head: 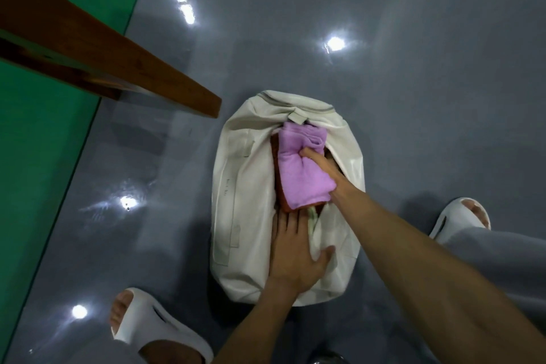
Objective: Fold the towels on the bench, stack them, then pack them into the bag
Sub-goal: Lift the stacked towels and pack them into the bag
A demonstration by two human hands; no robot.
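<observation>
A white bag (236,186) lies unzipped on the grey floor. In its opening sits a stack of folded towels, with a purple towel (301,174) on top and an orange-brown one (288,207) beneath it. My right hand (322,165) grips the stack from the right side: the thumb lies over the purple towel, and the fingers are hidden under the stack inside the bag. My left hand (295,254) rests flat on the near part of the bag, with its straight fingers reaching to the opening and its thumb on the right flap. A pale edge of cloth (312,217) shows under the stack.
The end of the wooden bench (118,59) juts in from the upper left, just left of the bag. A green floor area (35,156) runs along the left. My feet in white slippers (153,325) (455,221) stand either side of the bag.
</observation>
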